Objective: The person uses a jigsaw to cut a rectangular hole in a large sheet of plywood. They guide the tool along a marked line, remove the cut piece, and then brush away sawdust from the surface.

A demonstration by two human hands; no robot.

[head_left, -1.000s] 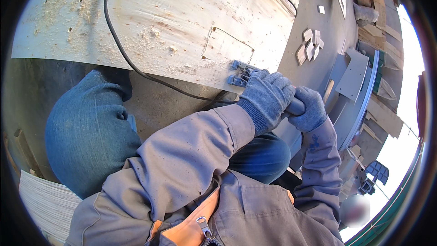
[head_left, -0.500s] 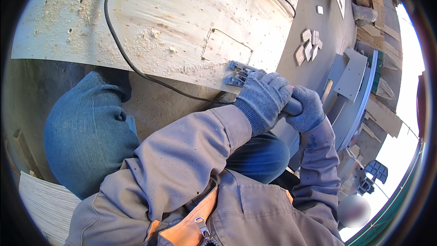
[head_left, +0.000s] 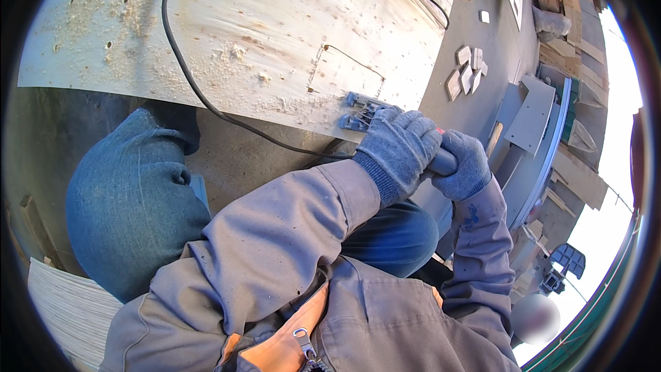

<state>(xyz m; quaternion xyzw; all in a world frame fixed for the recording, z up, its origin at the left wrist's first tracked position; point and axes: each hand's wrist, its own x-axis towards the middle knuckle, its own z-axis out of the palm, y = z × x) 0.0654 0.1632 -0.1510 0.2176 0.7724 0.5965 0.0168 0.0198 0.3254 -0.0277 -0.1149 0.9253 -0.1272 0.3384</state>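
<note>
A jigsaw rests with its metal base at the near edge of a pale plywood board. My left hand, in a grey knit glove, is wrapped over the front of the tool. Behind it, my right hand, gloved alike, grips the dark rear of the body. The hands hide most of the jigsaw, and its blade cannot be seen. Just beyond the base, thin dark lines mark part of a rectangle on the board.
A black power cord crosses the board and hangs past its near edge. Sawdust is scattered over the plywood. Several small wood pieces lie on the floor to the right, near grey panels. My bent knee is at left.
Almost nothing differs. The board and cord appear shifted very slightly in view, while both hands keep their hold on the jigsaw at the same spot.
</note>
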